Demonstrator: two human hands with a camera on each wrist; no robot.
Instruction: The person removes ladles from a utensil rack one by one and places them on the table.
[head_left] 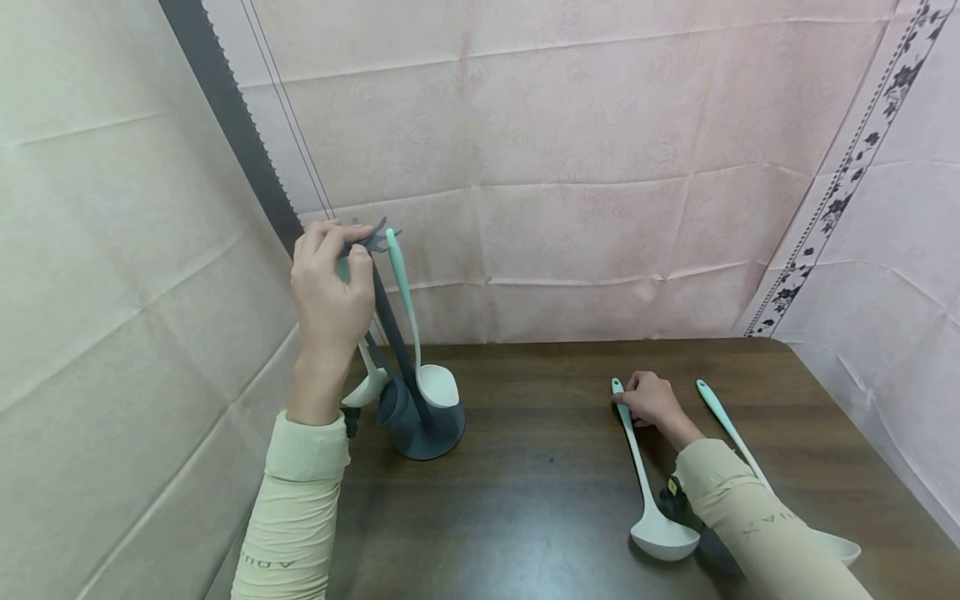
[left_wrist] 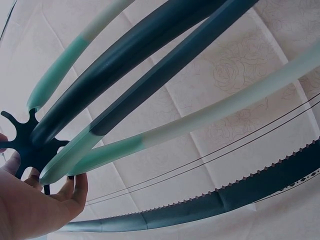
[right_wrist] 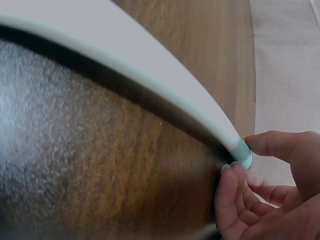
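Note:
My left hand [head_left: 326, 283] grips the hooked top [left_wrist: 25, 145] of a dark blue utensil stand [head_left: 423, 437], fingers curled around its prongs. A white spoon-like utensil [head_left: 437, 385] with a mint handle hangs on the stand's right side. On its left hang a white-headed utensil [head_left: 366, 388] and a dark one [head_left: 392, 402], their mint handle ends close to my left fingers. At the right, my right hand [head_left: 652, 400] pinches the mint handle end of a white ladle [head_left: 663, 537]. The ladle's bowl is down at the table, towards me.
Another white-headed utensil [head_left: 838, 547] with a mint handle lies on the brown wooden table [head_left: 525, 500], partly under my right sleeve [head_left: 750, 517]. A dark rounded shape [head_left: 716, 552] shows beside the ladle bowl. Pale cloth [head_left: 562, 167] hangs behind the table and along both sides.

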